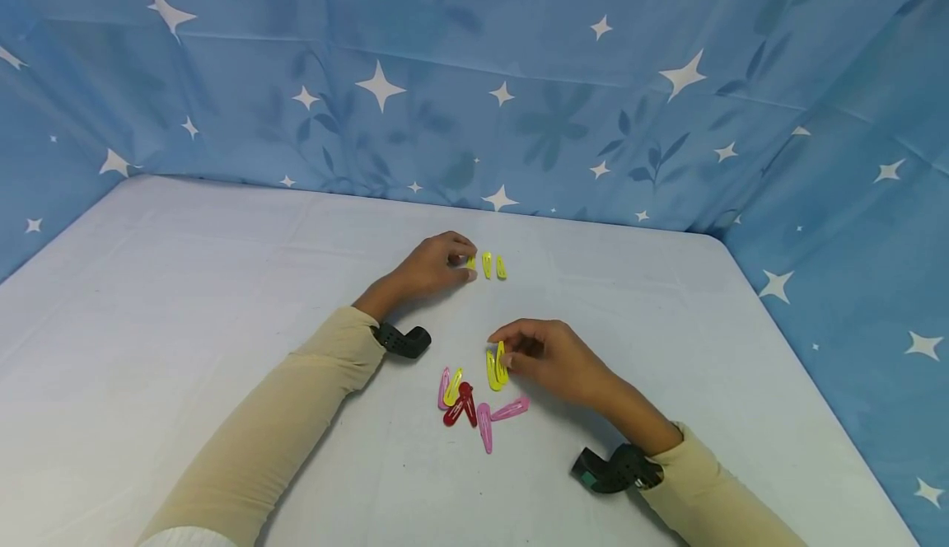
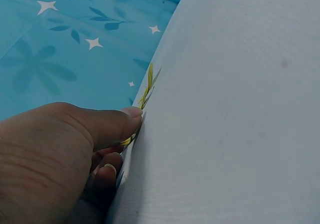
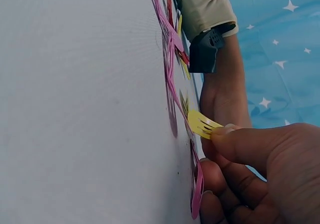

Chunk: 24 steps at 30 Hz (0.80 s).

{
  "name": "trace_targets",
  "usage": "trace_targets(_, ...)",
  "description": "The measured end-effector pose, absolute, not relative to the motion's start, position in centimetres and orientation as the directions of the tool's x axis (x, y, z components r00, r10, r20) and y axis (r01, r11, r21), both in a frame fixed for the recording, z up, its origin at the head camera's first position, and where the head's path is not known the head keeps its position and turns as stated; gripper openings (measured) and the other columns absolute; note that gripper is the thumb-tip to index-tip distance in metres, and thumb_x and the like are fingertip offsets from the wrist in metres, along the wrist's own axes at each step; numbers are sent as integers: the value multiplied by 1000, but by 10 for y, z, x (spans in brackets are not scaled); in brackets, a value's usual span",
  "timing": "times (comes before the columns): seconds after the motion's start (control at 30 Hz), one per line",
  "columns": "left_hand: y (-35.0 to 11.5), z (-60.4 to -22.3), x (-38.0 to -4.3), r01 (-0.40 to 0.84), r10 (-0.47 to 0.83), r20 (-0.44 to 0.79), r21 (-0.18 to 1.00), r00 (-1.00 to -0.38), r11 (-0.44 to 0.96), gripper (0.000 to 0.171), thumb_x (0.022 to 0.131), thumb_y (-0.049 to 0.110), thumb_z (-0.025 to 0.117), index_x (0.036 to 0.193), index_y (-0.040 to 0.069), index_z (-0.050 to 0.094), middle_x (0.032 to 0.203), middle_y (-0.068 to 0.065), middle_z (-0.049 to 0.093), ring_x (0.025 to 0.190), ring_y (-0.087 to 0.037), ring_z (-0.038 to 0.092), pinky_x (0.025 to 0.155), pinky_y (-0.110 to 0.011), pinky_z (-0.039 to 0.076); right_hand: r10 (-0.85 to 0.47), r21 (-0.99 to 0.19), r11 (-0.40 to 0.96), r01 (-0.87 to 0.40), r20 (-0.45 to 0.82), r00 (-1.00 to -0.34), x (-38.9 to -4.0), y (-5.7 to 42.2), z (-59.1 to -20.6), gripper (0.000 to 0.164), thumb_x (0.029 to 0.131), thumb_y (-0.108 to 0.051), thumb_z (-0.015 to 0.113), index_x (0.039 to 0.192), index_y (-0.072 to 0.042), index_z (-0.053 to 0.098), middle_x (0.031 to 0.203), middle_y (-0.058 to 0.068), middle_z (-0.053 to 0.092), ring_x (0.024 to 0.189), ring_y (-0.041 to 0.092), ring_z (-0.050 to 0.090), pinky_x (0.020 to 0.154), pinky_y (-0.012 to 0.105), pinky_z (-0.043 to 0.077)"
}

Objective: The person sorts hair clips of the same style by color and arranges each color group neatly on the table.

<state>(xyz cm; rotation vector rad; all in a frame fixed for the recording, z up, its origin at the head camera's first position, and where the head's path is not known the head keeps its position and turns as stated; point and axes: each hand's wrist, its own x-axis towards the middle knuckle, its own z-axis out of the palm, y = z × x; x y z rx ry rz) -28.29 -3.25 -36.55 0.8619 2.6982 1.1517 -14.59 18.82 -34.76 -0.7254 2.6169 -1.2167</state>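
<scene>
At the far row, my left hand point(image 1: 433, 268) has its thumb and fingertips around a yellow snap hair clip point(image 1: 470, 263), partly hidden by the fingers. Two more yellow clips point(image 1: 487, 264) stand in line to its right. Nearer, my right hand point(image 1: 559, 359) pinches another yellow hair clip point(image 3: 201, 123) by one end between thumb and finger, just above the table. Beside that held clip lies a yellow clip point(image 1: 493, 372). In front is a loose cluster: red clips point(image 1: 455, 410), pink clips point(image 1: 485, 428) and one yellow clip point(image 1: 452, 389).
A white cloth covers the table point(image 1: 222, 283). Blue curtain fabric point(image 1: 445, 135) with white stars hangs along its back and right edges. Each wrist wears a black camera mount point(image 1: 404, 340), the right one close above the tabletop.
</scene>
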Motion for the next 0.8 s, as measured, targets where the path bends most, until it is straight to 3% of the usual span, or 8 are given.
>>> trace_targets(0.27,-33,-366,-283,467,530,143,693,-836,550,42,93,16,67,132,0,59,133,-11,54,112,-26,56,94,-37,46,-458,-787,530,-314,46,-888,-147,189,-347,17,92,-4,67,107,-10,72,91,-2,66,80,19,58,70,27,53)
trace_targets(0.5,-33,-366,-281,461,523,140,691,-841,557,42,93,16,67,131,0,59,132,-11,54,111,-25,56,93,-37,46,-422,-827,482,-291,72,-904,-148,188,-346,20,92,-1,65,110,-7,73,104,3,69,84,18,61,75,26,54)
trace_targets(0.8,-32,-366,-283,445,518,130,707,-845,549,43,93,15,67,132,0,58,134,-10,53,114,-24,55,94,-37,45,-374,-830,496,-255,61,-926,-150,190,-344,22,92,1,65,110,-7,73,105,2,69,85,18,63,77,26,54)
